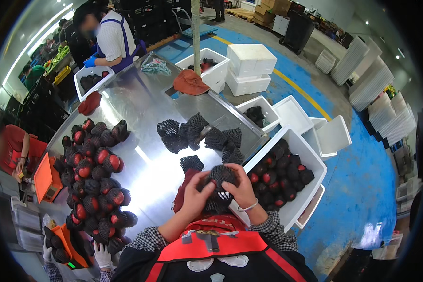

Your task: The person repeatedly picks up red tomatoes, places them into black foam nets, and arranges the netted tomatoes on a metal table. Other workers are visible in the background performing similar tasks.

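Note:
My left hand [196,197] and my right hand [242,187] together hold a black foam net sleeve [222,174] close to my chest. A bit of red shows at its opening, between the thumbs; how much fruit is inside is hidden. Under the hands lies a dark red cloth [183,190]. Just beyond are several loose black net sleeves [188,134] on the metal table [148,176]. To the right stands a white foam box [305,204] holding many red fruits in black nets [278,176]. A large pile of netted red fruits [95,176] covers the table's left side.
A co-worker's gloved hand [102,255] touches the pile's near end beside an orange scale [68,243]. Another person [116,38] stands at a foam box [91,81] across the table. A post [196,35] rises by the far edge, near red cloths [190,83] and stacked foam boxes [250,67].

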Motion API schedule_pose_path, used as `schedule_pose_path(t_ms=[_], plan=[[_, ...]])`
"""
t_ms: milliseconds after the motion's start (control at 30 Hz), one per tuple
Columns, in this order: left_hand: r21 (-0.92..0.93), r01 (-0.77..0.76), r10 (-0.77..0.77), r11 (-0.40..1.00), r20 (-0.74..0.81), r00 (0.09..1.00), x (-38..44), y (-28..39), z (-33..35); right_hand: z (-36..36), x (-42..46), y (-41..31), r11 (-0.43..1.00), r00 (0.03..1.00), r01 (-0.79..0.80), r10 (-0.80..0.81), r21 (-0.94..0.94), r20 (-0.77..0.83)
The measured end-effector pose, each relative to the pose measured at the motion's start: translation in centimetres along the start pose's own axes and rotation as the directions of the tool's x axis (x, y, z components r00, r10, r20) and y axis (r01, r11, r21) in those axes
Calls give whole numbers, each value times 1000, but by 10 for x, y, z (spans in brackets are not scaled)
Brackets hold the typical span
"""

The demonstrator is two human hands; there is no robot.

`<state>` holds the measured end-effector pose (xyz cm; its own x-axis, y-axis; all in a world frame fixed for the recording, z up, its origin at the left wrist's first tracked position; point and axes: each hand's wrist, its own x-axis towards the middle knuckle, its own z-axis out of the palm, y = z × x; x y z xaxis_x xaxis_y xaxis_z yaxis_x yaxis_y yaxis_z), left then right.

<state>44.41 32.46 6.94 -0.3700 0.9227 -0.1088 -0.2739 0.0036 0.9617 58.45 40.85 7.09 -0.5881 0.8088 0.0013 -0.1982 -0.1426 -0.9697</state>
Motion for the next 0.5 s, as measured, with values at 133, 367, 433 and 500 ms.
schedule_pose_path(t_ms=[133, 367, 433, 500], plan=[[-384, 79, -127, 920, -101, 987, -2, 2, -30, 32, 2, 3, 926, 980, 178, -197, -333, -25], [-268, -43, -48, 962, -325, 945, -11, -4, -48, 65, 1, 39, 732, 937, 291, -347, -616, 31], [-356, -7, -93, 935, -264, 960, -20, -1, -51, 82, -2, 36, 712, 931, 278, -366, -644, -3], [-440, 49, -152, 897, -202, 968, -27, 1, -53, 85, -3, 36, 949, 990, 3, -46, -314, -131]])
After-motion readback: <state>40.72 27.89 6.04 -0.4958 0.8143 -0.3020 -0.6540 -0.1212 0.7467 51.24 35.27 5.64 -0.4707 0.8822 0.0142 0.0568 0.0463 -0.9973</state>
